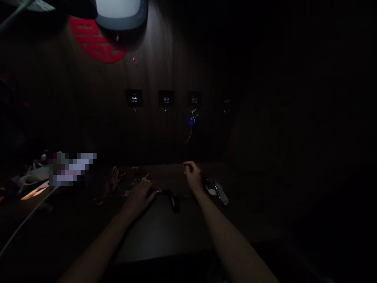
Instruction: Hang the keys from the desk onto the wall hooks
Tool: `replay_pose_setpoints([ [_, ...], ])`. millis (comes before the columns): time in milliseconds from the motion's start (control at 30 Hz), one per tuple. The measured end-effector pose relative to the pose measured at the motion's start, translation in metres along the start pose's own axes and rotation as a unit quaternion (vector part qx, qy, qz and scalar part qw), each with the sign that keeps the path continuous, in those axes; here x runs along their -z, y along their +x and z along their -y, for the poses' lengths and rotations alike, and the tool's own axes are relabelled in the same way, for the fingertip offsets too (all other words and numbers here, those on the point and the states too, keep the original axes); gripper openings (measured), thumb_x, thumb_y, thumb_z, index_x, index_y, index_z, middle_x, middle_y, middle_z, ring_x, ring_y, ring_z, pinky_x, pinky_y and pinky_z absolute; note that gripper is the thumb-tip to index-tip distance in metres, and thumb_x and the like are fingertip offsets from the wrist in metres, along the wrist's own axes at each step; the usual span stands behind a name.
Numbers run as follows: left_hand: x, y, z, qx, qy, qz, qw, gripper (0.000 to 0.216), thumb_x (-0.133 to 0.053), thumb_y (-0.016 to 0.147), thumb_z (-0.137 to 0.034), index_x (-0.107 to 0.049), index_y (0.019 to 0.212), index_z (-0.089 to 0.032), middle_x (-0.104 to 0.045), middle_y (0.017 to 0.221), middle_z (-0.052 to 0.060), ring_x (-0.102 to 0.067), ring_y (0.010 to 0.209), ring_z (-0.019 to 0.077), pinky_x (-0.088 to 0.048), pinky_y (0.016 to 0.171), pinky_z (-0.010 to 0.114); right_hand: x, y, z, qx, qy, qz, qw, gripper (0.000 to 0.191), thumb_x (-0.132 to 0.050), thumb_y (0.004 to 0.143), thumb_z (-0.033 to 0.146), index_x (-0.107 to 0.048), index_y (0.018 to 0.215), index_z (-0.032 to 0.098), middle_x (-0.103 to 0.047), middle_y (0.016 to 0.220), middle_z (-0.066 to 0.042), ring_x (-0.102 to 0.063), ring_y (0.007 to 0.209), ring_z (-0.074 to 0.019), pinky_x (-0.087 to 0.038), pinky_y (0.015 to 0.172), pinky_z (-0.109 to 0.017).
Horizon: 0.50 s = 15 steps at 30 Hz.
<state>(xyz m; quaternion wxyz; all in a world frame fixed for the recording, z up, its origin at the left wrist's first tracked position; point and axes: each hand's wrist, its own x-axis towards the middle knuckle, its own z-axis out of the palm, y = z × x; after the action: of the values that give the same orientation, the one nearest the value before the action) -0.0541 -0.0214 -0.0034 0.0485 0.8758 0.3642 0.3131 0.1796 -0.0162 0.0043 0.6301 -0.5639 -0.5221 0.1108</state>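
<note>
Lying on the dark table, a black oval object sits just beside the left hand, which rests palm down. I cannot tell if this hand grips anything. The right hand is lifted with its fingers curled in, and it is too dark to tell whether they pinch something. Shiny metal keys lie near it. Behind, a blue tag hangs from a wall hook.

I record a red cut-paper emblem with an openwork pattern at eleven o'clock, and beside it a white-faced, grey-rimmed fixture. The wall panel is dark brown with vertical wood grain. A blue tag hangs at twelve o'clock. The bench is dark brown and carries a black fob, with silver keys at its two o'clock.
</note>
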Motion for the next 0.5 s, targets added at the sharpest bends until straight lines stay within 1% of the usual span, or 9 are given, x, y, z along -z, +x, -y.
replay_pose_setpoints([
  [100, 0.001, 0.000, 0.004, 0.047, 0.024, -0.015, 0.999, 0.015, -0.050, 0.081, -0.026, -0.056, 0.092, -0.019, -0.063, 0.091, 0.006, -0.057, 0.087, 0.0207, -0.046, 0.076, 0.035, -0.001, -0.003, 0.003, 0.035, -0.015, 0.048, 0.998, 0.017, -0.042, 0.076, 0.023, -0.059, 0.079, 0.022, -0.062, 0.078, -0.001, -0.058, 0.076, -0.0154, -0.044, 0.071, -0.028],
  [200, 0.004, 0.000, 0.003, 0.078, 0.051, -0.009, 0.996, 0.013, -0.049, 0.081, -0.025, -0.056, 0.089, -0.019, -0.063, 0.089, 0.006, -0.057, 0.085, 0.0209, -0.045, 0.076, 0.034, -0.003, -0.008, 0.009, 0.095, -0.039, 0.132, 0.986, 0.017, -0.044, 0.076, 0.019, -0.061, 0.078, 0.022, -0.063, 0.080, -0.001, -0.058, 0.081, -0.0157, -0.043, 0.076, -0.029],
  [267, 0.006, 0.001, 0.001, 0.084, 0.062, -0.002, 0.995, 0.011, -0.048, 0.081, -0.025, -0.056, 0.086, -0.020, -0.063, 0.086, 0.005, -0.058, 0.084, 0.0207, -0.044, 0.074, 0.034, -0.004, -0.011, 0.012, 0.126, -0.061, 0.190, 0.972, 0.017, -0.046, 0.077, 0.017, -0.062, 0.078, 0.022, -0.063, 0.081, -0.001, -0.059, 0.081, -0.0154, -0.043, 0.076, -0.029],
  [333, 0.007, 0.002, 0.000, 0.084, 0.077, 0.004, 0.993, 0.012, -0.047, 0.081, -0.024, -0.056, 0.087, -0.020, -0.064, 0.088, 0.005, -0.058, 0.084, 0.0212, -0.043, 0.074, 0.034, -0.004, -0.013, 0.013, 0.144, -0.084, 0.230, 0.959, 0.018, -0.047, 0.077, 0.015, -0.063, 0.080, 0.021, -0.063, 0.083, -0.002, -0.058, 0.082, -0.0152, -0.043, 0.077, -0.029],
  [433, 0.007, 0.003, -0.002, 0.072, 0.107, 0.008, 0.992, 0.017, -0.047, 0.080, -0.023, -0.056, 0.094, -0.018, -0.065, 0.094, 0.007, -0.058, 0.089, 0.0227, -0.042, 0.077, 0.035, -0.004, -0.015, 0.011, 0.158, -0.117, 0.265, 0.944, 0.018, -0.050, 0.077, 0.015, -0.065, 0.085, 0.021, -0.064, 0.088, -0.003, -0.057, 0.087, -0.0158, -0.042, 0.081, -0.031],
  [500, 0.007, 0.003, -0.003, 0.061, 0.118, 0.003, 0.991, 0.019, -0.047, 0.080, -0.024, -0.057, 0.095, -0.019, -0.065, 0.094, 0.007, -0.058, 0.089, 0.0227, -0.041, 0.077, 0.036, -0.005, -0.016, 0.010, 0.159, -0.137, 0.282, 0.936, 0.018, -0.052, 0.078, 0.018, -0.065, 0.090, 0.022, -0.064, 0.091, -0.003, -0.056, 0.090, -0.0164, -0.040, 0.084, -0.033],
])
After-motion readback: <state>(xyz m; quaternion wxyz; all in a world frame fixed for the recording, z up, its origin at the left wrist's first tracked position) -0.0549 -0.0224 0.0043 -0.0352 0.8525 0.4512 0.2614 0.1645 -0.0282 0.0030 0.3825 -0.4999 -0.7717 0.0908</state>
